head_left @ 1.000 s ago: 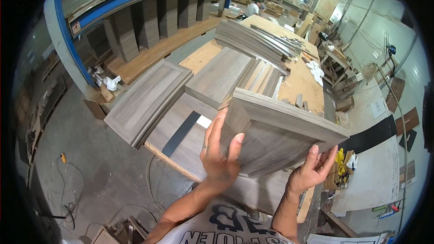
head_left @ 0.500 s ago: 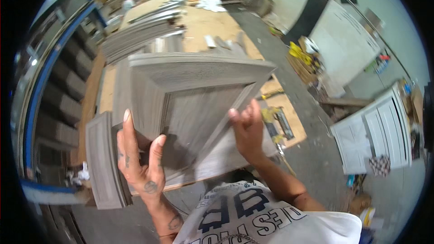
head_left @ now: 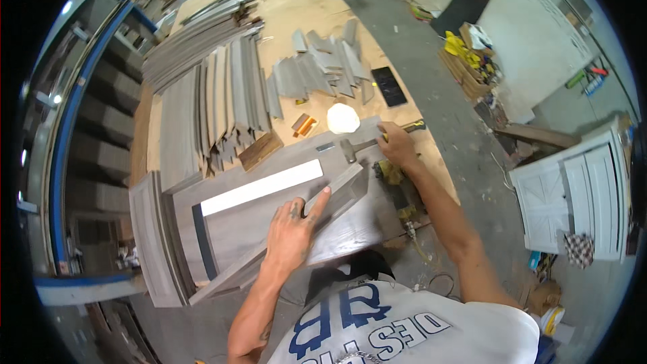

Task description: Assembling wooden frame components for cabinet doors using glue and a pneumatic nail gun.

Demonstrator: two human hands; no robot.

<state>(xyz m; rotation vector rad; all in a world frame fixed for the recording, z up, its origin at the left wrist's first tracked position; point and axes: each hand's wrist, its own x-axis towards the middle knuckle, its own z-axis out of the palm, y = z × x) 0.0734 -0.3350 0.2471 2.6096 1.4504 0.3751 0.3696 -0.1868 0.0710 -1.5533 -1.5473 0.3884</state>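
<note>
My left hand grips the upper edge of a grey wood-grain cabinet door panel, which stands tilted on its edge with its index finger lying along the rim. My right hand is closed around the handle of a hammer, at the bench's right side; the hammer's head points left. Below the right hand lies a yellow-green nail gun, partly hidden by my forearm. Another grey framed panel leans at the bench's left end. A bright white band shows on the grey board beyond the held panel.
Long grey strips are stacked at the bench's left, and short grey offcuts lie beyond. A dark phone and small orange blocks rest nearby. A blue-framed rack stands left; a white cabinet stands right.
The panel, earlier held up facing me beside both hands, is now lowered and turned on its edge in my left hand. My right hand has moved away to the right and taken the hammer.
</note>
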